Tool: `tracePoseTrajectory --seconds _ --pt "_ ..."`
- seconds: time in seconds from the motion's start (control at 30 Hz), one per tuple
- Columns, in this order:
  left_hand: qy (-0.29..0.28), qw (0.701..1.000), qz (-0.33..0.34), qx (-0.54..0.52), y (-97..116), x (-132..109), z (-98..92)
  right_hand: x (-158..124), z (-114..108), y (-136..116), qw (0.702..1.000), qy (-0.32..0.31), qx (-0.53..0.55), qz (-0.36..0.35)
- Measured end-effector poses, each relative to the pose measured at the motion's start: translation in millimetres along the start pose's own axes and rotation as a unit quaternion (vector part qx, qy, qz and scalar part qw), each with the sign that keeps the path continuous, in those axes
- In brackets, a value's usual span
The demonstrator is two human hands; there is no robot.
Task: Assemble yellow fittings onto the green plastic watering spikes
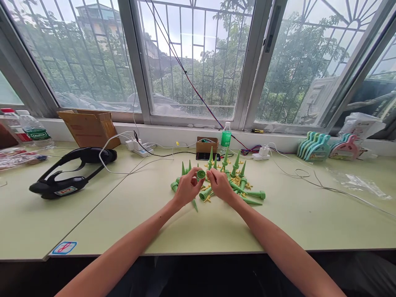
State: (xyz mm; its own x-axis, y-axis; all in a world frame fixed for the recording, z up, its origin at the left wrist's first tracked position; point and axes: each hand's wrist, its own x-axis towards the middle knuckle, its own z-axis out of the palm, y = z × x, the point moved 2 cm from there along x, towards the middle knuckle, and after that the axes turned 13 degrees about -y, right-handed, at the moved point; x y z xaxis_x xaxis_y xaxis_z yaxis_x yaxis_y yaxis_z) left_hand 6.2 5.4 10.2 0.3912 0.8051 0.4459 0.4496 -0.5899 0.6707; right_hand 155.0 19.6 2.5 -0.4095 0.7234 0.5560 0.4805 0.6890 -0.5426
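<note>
My left hand [186,188] is closed round a green cone-shaped spike [201,174]; its round open end shows between my thumb and fingers and its tip points down behind my palm. My right hand [220,184] is pinched close beside that open end, fingers pressed together on something too small to make out. Both hands hover over a pile of green spikes [244,187], some upright and some lying flat, mixed with several small yellow parts [236,180] on the pale green table [192,231].
A black neck-worn device [72,173] lies at the left, with a cardboard box [89,128] and water bottles [34,132] behind. A power strip [140,148], white cables, a phone [208,156], a green bottle [226,136] and stacked plastic pieces [314,146] line the back.
</note>
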Motion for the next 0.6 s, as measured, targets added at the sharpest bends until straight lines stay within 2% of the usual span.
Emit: tracePoseTrajectory --seconds 0.17,0.37,0.6 --pt "-0.001 0.992 -0.027 -0.121 -1.4 0.7 0.0 -0.1 -0.9 0.0 1.0 0.003 0.006 0.005" --pt "0.0 0.959 -0.069 -0.274 -3.2 4.2 -1.1 -1.2 -0.1 -2.4 1.0 -0.008 0.022 0.006" --pt "-0.037 0.948 -0.1 -0.3 -0.4 5.2 -2.6 -1.4 0.2 -2.3 0.999 -0.015 0.032 0.012"
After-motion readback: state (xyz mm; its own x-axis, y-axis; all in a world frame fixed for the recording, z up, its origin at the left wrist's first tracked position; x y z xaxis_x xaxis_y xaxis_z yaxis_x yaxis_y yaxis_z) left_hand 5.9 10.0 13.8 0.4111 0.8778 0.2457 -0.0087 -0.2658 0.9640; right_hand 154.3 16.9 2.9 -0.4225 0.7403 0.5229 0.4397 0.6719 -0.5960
